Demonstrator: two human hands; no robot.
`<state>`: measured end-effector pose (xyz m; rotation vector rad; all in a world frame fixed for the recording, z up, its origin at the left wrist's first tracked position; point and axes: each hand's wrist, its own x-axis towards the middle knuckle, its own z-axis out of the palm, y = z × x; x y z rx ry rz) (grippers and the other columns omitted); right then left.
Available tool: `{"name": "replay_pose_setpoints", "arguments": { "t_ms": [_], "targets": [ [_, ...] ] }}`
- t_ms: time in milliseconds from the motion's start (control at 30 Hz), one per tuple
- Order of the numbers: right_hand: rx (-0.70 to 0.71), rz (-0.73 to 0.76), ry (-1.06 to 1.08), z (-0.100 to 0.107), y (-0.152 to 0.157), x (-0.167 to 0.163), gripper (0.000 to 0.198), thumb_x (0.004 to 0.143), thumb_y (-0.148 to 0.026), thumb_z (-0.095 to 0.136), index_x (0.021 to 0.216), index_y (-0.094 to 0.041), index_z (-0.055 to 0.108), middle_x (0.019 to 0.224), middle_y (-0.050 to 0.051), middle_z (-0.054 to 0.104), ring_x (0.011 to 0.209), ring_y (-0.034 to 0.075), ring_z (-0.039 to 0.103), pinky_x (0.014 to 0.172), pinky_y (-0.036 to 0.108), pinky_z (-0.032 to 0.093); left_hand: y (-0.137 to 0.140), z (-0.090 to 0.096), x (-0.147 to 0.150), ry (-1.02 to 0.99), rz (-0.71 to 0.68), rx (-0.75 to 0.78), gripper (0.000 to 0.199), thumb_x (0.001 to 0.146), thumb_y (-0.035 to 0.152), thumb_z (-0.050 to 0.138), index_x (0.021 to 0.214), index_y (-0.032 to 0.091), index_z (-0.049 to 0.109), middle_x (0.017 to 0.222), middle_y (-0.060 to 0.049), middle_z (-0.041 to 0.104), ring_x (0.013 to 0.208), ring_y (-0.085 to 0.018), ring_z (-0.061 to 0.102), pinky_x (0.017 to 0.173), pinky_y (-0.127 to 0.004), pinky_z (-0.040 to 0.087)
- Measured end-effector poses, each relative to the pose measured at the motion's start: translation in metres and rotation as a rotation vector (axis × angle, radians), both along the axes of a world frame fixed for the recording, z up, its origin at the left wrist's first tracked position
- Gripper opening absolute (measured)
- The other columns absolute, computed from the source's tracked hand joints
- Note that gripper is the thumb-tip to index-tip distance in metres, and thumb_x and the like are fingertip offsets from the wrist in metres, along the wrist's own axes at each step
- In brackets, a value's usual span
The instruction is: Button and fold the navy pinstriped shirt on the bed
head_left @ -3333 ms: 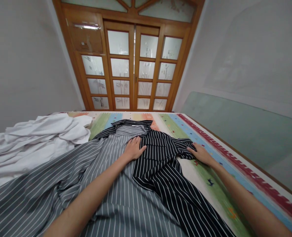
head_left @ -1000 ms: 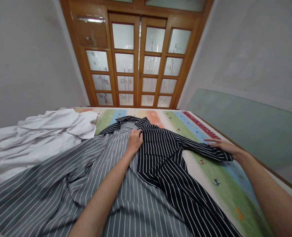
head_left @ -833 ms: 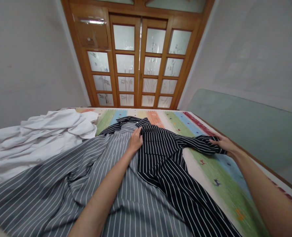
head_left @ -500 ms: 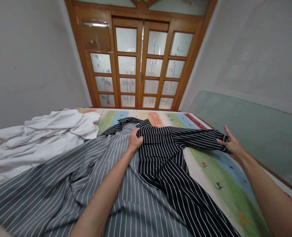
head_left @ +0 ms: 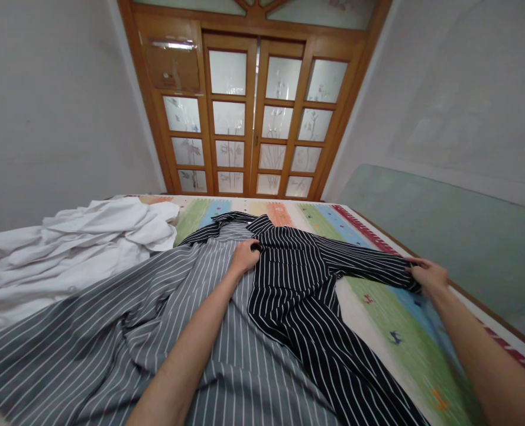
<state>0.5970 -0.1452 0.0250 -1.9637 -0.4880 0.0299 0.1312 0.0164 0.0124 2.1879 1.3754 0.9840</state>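
A long striped garment with a collar, a shirt or shirt dress (head_left: 289, 266), lies spread before me. Its right front shows black with white stripes; the left part shows a paler grey striped side. My left hand (head_left: 245, 257) grips the black front's edge just below the collar (head_left: 259, 223), fingers closed on the cloth. Off to the right, my right hand (head_left: 429, 274) pinches the end of the black sleeve (head_left: 369, 258), which stretches out sideways from the shoulder. Most of the fingertips of my left hand are hidden by the fabric.
Crumpled white cloth (head_left: 89, 242) lies at the left. Beneath everything is a colourful patterned bed cover (head_left: 378, 313). A pale green board (head_left: 440, 213) leans along the right wall. Wooden doors with glass panes (head_left: 253, 118) stand at the far end.
My right hand has gone from spread fingers at the cuff to a pinch, drawing the sleeve right and slightly nearer. My left hand has shifted slightly nearer, pulling the front edge.
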Motion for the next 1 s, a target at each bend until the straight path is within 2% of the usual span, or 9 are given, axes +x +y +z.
{"name": "replay_pose_setpoints", "arguments": {
  "t_ms": [100,167,267,367,433,500,600,767,1000],
  "targets": [
    [-0.318,-0.127,-0.213,0.002,0.0,-0.011,0.019,0.056,-0.014,0.066,0.074,-0.021,0.071,0.102,0.017,0.064,0.108,0.04,0.054,0.09,0.056,0.041,-0.002,0.001,0.002,0.044,0.002,0.004,0.032,0.077,0.014,0.054,0.103,0.02,0.071,0.111,-0.005,0.071,0.106,-0.021,0.064,0.098,-0.032,0.046],
    [-0.378,-0.089,-0.424,0.005,0.004,-0.025,0.027,0.061,-0.019,0.065,0.087,-0.018,0.072,0.119,0.022,0.058,0.12,0.044,0.044,0.093,0.058,0.037,-0.003,0.002,0.004,0.075,0.014,0.007,0.03,0.081,0.017,0.052,0.103,0.02,0.071,0.112,-0.006,0.071,0.106,-0.022,0.063,0.097,-0.033,0.046],
    [-0.419,0.116,-0.614,0.009,0.019,-0.052,0.028,0.068,-0.023,0.06,0.094,-0.016,0.071,0.119,0.019,0.059,0.12,0.039,0.046,0.098,0.054,0.037,-0.005,0.003,0.006,0.127,0.032,0.014,0.028,0.085,0.021,0.049,0.105,0.02,0.069,0.114,-0.007,0.069,0.106,-0.022,0.063,0.095,-0.033,0.046],
    [-0.421,0.402,-0.677,0.009,0.042,-0.081,0.025,0.074,-0.027,0.055,0.091,-0.018,0.07,0.109,0.011,0.066,0.113,0.03,0.055,0.103,0.048,0.036,-0.009,0.002,0.008,0.181,0.049,0.026,0.027,0.088,0.024,0.047,0.108,0.02,0.066,0.114,-0.009,0.068,0.105,-0.024,0.063,0.092,-0.035,0.047],
    [-0.409,0.604,-0.677,0.005,0.057,-0.103,0.028,0.079,-0.031,0.052,0.096,-0.018,0.07,0.112,0.01,0.067,0.116,0.028,0.056,0.105,0.046,0.036,-0.011,0.002,0.009,0.212,0.055,0.037,0.028,0.09,0.026,0.045,0.109,0.02,0.064,0.114,-0.01,0.067,0.104,-0.025,0.063,0.091,-0.036,0.047],
    [-0.416,0.767,-0.665,-0.004,0.068,-0.126,0.034,0.083,-0.037,0.051,0.106,-0.018,0.069,0.123,0.012,0.064,0.123,0.029,0.052,0.108,0.045,0.034,-0.012,0.002,0.01,0.239,0.055,0.051,0.029,0.091,0.028,0.044,0.11,0.018,0.063,0.114,-0.012,0.066,0.106,-0.026,0.061,0.092,-0.037,0.046],
    [-0.489,0.909,-0.689,-0.019,0.079,-0.158,0.05,0.088,-0.047,0.046,0.125,-0.017,0.061,0.14,0.013,0.051,0.136,0.032,0.038,0.112,0.047,0.028,-0.01,0.001,0.01,0.271,0.052,0.081,0.031,0.09,0.028,0.045,0.114,0.016,0.061,0.122,-0.014,0.062,0.122,-0.029,0.05,0.102,-0.042,0.038],
    [-0.667,0.895,-0.753,-0.034,0.09,-0.183,0.066,0.093,-0.057,0.032,0.145,-0.017,0.039,0.153,0.014,0.032,0.142,0.035,0.024,0.114,0.052,0.02,-0.001,-0.002,0.011,0.366,0.03,0.027,0.048,0.092,0.034,0.04,0.134,0.012,0.047,0.143,-0.017,0.046,0.139,-0.035,0.029,0.114,-0.056,0.016],
    [-0.756,0.812,-0.773,-0.036,0.103,-0.177,0.07,0.094,-0.061,0.021,0.15,-0.02,0.029,0.156,0.013,0.026,0.143,0.033,0.021,0.114,0.052,0.019,0.019,-0.003,0.014,0.486,-0.019,-0.001,0.056,0.095,0.041,0.028,0.143,0.014,0.038,0.151,-0.013,0.037,0.144,-0.031,0.021,0.116,-0.053,0.013]
  ]
}}
